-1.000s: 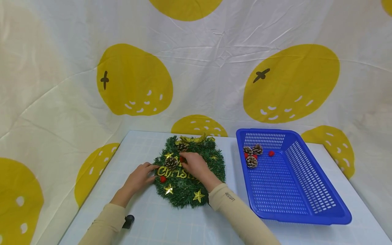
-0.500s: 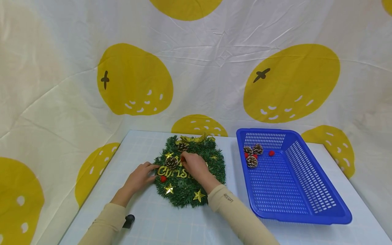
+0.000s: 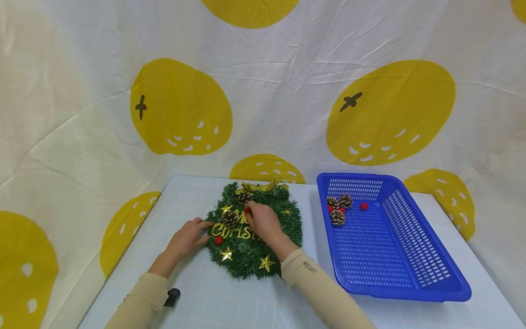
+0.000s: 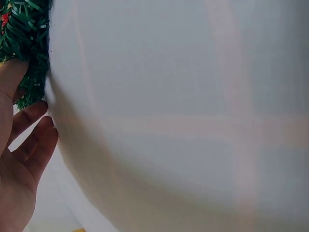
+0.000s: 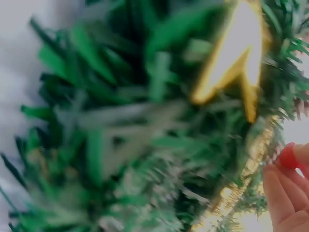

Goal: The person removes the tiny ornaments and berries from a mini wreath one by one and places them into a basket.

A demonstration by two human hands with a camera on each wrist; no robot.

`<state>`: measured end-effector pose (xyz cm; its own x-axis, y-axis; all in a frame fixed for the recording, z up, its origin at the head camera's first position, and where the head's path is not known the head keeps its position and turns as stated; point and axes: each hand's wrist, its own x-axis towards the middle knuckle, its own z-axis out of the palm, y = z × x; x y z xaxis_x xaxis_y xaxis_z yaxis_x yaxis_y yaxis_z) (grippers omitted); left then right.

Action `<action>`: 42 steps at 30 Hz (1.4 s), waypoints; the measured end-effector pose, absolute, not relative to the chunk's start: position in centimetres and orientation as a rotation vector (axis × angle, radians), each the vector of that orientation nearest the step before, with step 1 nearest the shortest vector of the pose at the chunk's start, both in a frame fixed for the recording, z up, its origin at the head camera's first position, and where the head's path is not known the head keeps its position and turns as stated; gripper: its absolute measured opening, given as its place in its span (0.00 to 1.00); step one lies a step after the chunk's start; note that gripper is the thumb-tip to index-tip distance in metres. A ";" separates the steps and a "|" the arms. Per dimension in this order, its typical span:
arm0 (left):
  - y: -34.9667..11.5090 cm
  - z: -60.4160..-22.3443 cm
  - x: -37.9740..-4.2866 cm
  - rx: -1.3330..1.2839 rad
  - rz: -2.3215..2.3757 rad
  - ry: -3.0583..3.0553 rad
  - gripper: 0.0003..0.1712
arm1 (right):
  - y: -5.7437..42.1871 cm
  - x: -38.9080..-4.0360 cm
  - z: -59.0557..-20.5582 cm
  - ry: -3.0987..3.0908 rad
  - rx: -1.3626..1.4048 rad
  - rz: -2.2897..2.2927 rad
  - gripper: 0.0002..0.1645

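Note:
My right hand (image 3: 264,222) pinches a small red ball (image 5: 288,156) between thumb and fingers, over the upper middle of a green Christmas wreath (image 3: 246,269). My left hand (image 3: 186,238) rests at the wreath's left edge. In the left wrist view its thumb (image 4: 13,77) lies on the green garland and its other fingers sit at the table surface. Gold lettering (image 3: 232,232) crosses the wreath, partly hidden by my right hand. A pine cone (image 3: 230,218), another red ball (image 3: 219,240) and gold stars (image 3: 266,262) sit on it. Gold ribbon (image 3: 260,186) tops it.
A blue plastic basket (image 3: 404,294) stands right of the wreath, with several pine cones (image 3: 338,218) and red balls (image 3: 364,206) inside. A black object (image 3: 173,297) shows beside my left sleeve. A fruit-print cloth (image 3: 279,114) hangs behind the table.
My right hand has shifted slightly up and right over the wreath with the red ball, uncovering more of the gold lettering. My left hand stays at the left edge.

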<state>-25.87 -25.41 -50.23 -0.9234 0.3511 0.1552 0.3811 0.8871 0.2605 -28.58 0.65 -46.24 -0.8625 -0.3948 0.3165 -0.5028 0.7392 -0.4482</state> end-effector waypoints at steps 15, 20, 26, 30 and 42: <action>-25.5 -50.3 -25.9 -0.589 -0.434 -2.958 0.22 | 2.6 -29.1 -44.7 -2.701 0.626 0.980 0.15; -25.5 -50.2 -26.0 -0.592 -0.427 -2.963 0.22 | 3.2 -29.5 -44.8 -2.717 0.565 1.027 0.16; -25.5 -50.2 -26.0 -0.586 -0.431 -2.963 0.22 | 3.6 -29.8 -44.6 -2.697 0.511 1.073 0.16; -25.4 -50.2 -25.9 -0.576 -0.442 -2.960 0.22 | 3.6 -29.9 -44.2 -2.689 0.490 1.076 0.16; -25.4 -50.0 -25.8 -0.591 -0.432 -2.957 0.21 | 4.3 -30.0 -42.5 -2.688 0.486 0.972 0.19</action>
